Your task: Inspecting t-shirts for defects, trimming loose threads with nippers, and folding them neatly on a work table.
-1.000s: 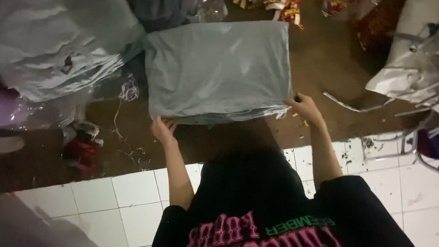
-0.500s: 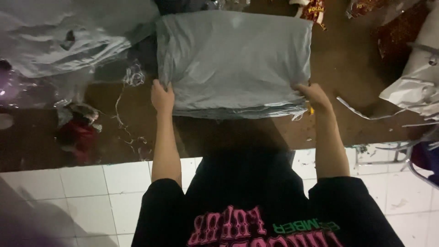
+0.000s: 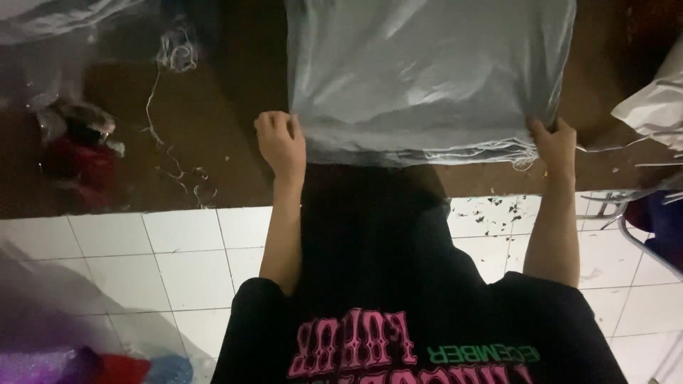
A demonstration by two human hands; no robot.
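1. Grey plastic, thin and glossy: a stack of grey plastic bags (image 3: 427,71) lies flat on the brown work surface (image 3: 213,128), its near edge facing the person, frayed threads hanging off that edge.
2. Left hand (image 3: 281,142) is curled closed at the stack's near left corner, knuckles up, touching the plastic (whether the fingers actually pinch it cannot be told).
3. Right hand (image 3: 553,146) grips the near right corner, fingers folded over the edge of the bags.
4. Loose white threads (image 3: 167,107) trail across the surface to the left of the stack, well apart from it.
5. A red and dark bundle (image 3: 78,153) sits further left.
6. White floor tiles (image 3: 171,263) show below the surface, with the person's black printed shirt (image 3: 398,320) in the foreground.
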